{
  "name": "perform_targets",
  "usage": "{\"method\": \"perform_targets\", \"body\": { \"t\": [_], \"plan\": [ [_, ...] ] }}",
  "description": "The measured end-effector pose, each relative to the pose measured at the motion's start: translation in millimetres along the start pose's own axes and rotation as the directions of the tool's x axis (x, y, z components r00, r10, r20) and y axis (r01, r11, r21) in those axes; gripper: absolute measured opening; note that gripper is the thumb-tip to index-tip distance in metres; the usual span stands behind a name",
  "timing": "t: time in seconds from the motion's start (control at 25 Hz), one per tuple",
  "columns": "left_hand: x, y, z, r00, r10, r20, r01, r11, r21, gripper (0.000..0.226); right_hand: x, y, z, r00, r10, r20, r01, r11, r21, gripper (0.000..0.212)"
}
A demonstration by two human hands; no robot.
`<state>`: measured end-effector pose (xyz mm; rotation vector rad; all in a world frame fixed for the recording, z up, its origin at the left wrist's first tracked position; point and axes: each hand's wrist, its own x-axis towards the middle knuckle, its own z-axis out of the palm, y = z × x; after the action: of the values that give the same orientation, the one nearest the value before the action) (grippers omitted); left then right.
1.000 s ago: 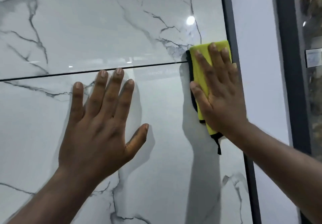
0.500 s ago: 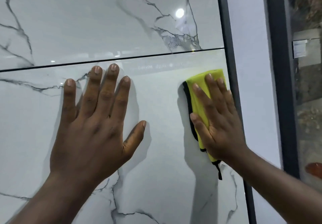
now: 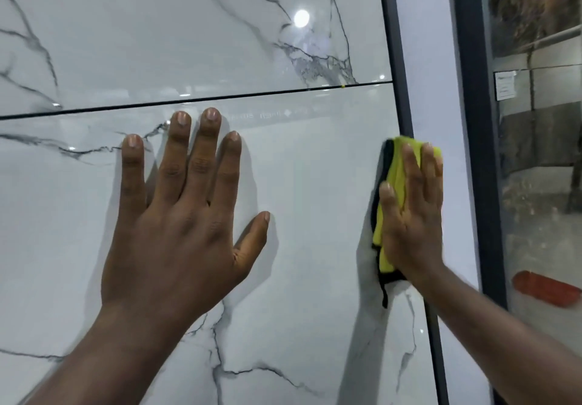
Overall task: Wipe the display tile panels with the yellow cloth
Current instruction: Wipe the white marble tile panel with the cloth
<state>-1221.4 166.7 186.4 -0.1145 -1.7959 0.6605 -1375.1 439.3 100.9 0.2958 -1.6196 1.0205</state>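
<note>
2 panels: upper [image 3: 157, 42], lower [image 3: 299, 200]. 1 cloth [image 3: 395, 168] at lower's right edge. 2 hands, both flat: right hand [image 3: 412, 225] presses cloth; left hand [image 3: 176, 231] spread on lower.

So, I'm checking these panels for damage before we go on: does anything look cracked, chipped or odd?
No cracks or chips show; the dark lines on the upper panel and lower panel read as marble veining. One oddity: a tiny yellow speck sits on the seam between them, near the dark frame.
</note>
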Motion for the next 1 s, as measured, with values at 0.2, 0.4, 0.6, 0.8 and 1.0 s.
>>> {"method": "perform_targets", "body": {
  "t": [0.2, 0.4, 0.6, 0.8, 1.0],
  "plan": [
    [1, 0, 0, 1.0, 0.008, 0.008, -0.008, 1.0, -0.011, 0.088, -15, -54, 16, 0.949, -0.299, 0.104, 0.303, 0.953, -0.026, 0.064],
    [-13, -22, -11, 0.998, 0.059, -0.01, -0.06, 0.995, -0.079, 0.083, -2, -43, 5, 0.997, 0.076, 0.03, -0.077, 0.997, 0.024, 0.068],
    [-53, -51, -24, 0.999, 0.047, -0.005, -0.047, 0.995, -0.092, 0.084, -52, -116, 28, 0.937, -0.319, 0.143, 0.328, 0.943, -0.05, 0.063],
    [-91, -92, -36, 0.998, 0.062, 0.006, -0.062, 0.993, -0.096, 0.083, -47, -127, 27, 1.0, 0.0, 0.014, -0.001, 1.0, 0.024, 0.065],
    [-115, -104, -38, 1.0, 0.021, 0.002, -0.021, 0.992, -0.126, 0.085, -91, -185, 40, 0.907, -0.368, 0.204, 0.385, 0.921, -0.05, 0.064]
  ]
}}
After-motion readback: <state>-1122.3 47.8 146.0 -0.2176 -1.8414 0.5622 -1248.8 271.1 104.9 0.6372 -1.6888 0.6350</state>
